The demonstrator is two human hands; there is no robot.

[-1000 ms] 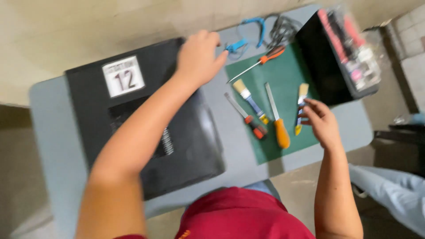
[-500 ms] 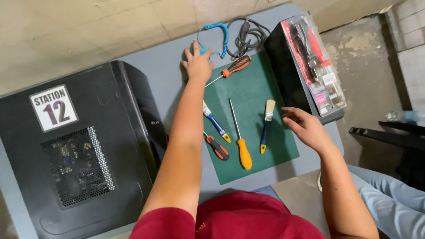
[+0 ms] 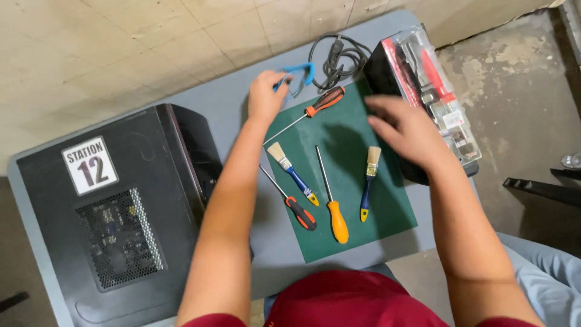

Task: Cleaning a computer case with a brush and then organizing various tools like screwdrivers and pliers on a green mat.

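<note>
Left hand (image 3: 266, 95) now pinches blue strap (image 3: 299, 75); right hand (image 3: 407, 130) has lifted, spread

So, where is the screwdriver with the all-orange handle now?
In the head view, the orange-handled screwdriver lies near the middle of the green mat, handle toward the person, between the blue-handled brush on its left and the second small brush on its right.

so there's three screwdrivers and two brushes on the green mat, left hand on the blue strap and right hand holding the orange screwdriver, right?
Not quite. In the head view the right hand holds nothing; it hovers open over the green mat, apart from the orange screwdriver. The rest is right: three screwdrivers, two brushes, left hand on the blue strap.
</note>
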